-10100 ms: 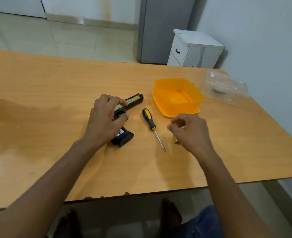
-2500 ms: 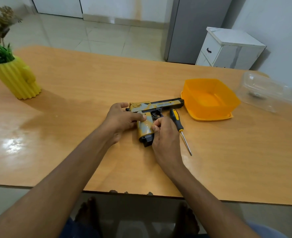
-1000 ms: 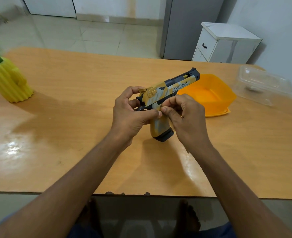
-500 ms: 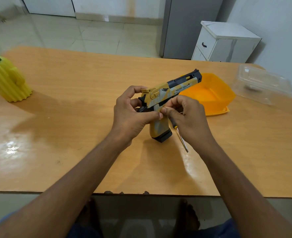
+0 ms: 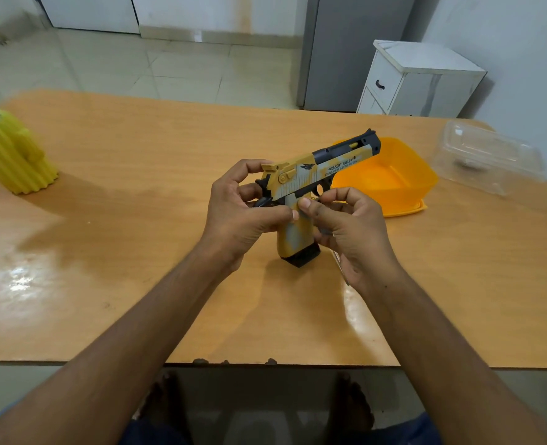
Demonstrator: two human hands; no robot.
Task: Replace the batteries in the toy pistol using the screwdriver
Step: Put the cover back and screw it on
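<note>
Both my hands' fingers grip the toy pistol (image 5: 301, 187) above the glossy wooden table (image 5: 137, 252); tiled floor (image 5: 169, 65) and a white cabinet (image 5: 426, 81) lie beyond.

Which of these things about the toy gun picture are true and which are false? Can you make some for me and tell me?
1. The toy pistol is lying flat on the table. False: both hands hold it up, muzzle pointing away and to the right.
2. The left hand grips the back of the pistol. True.
3. The orange container is full of batteries. False: nothing shows inside it.
4. A yellow cactus-shaped pot stands at the left of the wooden table. True.
5. The right hand is resting flat on the table. False: its thumb and fingers pinch the pistol by the trigger.
6. A clear plastic box sits at the far right of the table. True.
</note>
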